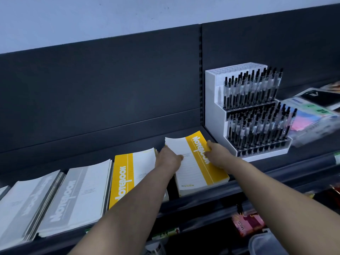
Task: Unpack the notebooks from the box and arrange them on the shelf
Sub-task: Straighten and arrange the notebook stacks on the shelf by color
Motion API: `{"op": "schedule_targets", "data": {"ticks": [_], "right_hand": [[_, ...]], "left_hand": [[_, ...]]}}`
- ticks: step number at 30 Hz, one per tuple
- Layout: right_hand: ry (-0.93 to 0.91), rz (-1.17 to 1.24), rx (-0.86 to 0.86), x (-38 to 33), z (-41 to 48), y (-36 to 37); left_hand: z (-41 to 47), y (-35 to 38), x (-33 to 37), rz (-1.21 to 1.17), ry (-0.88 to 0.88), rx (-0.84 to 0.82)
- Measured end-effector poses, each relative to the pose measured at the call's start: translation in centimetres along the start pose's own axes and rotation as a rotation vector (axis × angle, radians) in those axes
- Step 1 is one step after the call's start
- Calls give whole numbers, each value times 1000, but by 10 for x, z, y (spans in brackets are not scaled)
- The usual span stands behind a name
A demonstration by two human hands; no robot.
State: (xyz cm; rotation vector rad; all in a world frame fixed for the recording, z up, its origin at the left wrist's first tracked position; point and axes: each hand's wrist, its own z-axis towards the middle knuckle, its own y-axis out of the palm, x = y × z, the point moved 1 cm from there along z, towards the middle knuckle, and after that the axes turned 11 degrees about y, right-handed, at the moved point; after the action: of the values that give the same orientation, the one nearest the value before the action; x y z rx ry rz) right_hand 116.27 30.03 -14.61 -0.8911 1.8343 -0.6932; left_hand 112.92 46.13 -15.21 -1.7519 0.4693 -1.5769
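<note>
Your left hand [168, 159] and right hand [216, 155] grip the yellow notebook stack [197, 168] between them, likely to seat it squarely.

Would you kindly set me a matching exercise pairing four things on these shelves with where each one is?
Things: 1 pen display; 2 grey notebooks; 3 held yellow notebooks; 4 pink pack.
Places: A below the shelf; B between left hand and right hand; C shelf's far left; D same shelf, right of both hands.
Pairs: 1-D; 2-C; 3-B; 4-A.
</note>
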Motion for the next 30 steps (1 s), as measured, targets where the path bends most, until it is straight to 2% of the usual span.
{"op": "schedule_targets", "data": {"ticks": [5,10,13,16,25,30], "right_hand": [[-35,-161,131,8,0,3],[-53,-126,151,9,2,7],[-75,-155,215,7,0,9],[-88,-240,206,5,-3,15],[-206,-181,98,10,-20,7],[-222,-155,93,17,-25,5]], "left_hand": [[-6,4,5,99,-23,4],[-11,4,12,176,-34,39],[-8,2,14,175,-40,-4],[-8,0,14,199,-21,-67],[-14,-4,8,66,47,-132],[-18,-10,2,-149,18,-137]]}}
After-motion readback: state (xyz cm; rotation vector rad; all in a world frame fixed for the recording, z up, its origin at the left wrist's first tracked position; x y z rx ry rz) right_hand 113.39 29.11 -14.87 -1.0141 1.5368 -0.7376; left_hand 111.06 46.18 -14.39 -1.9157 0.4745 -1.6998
